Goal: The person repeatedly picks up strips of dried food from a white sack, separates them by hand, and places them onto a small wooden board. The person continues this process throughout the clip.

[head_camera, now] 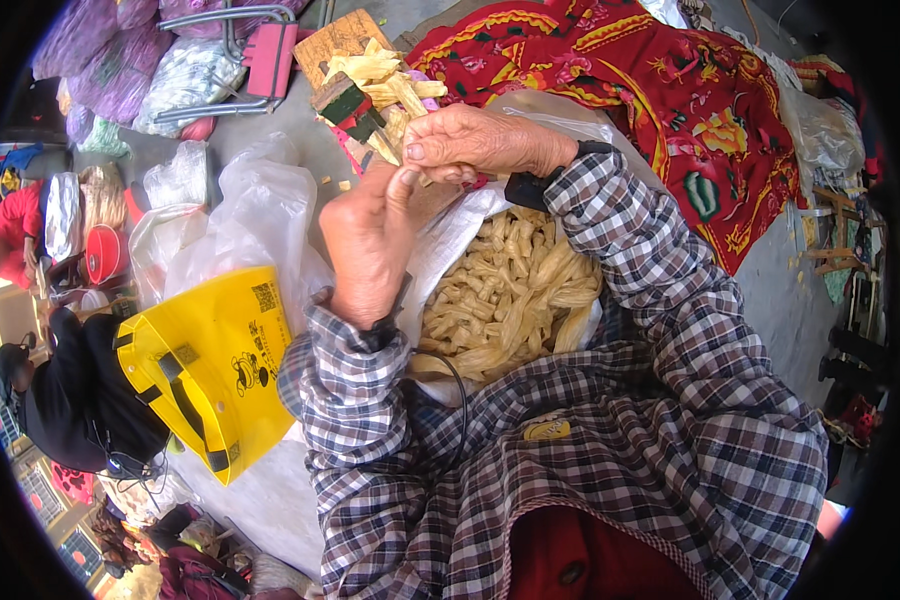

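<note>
My left hand (371,236) and my right hand (480,142) meet fingertip to fingertip, pinching a small pale piece that is mostly hidden between them. Just beyond them, pale yellow fibrous strips (401,88) lie heaped on a wooden board (337,37). A dark green and red block (347,107) stands at the near end of that heap. Below my hands, an open white woven sack (439,255) holds many knotted, tan fibrous strips (510,292).
A yellow bag (225,360) and a clear plastic bag (262,202) stand at the left. A red floral cloth (667,97) spreads at the upper right. A folding metal stool (270,60) is at the upper left. Two people (82,390) sit at the far left.
</note>
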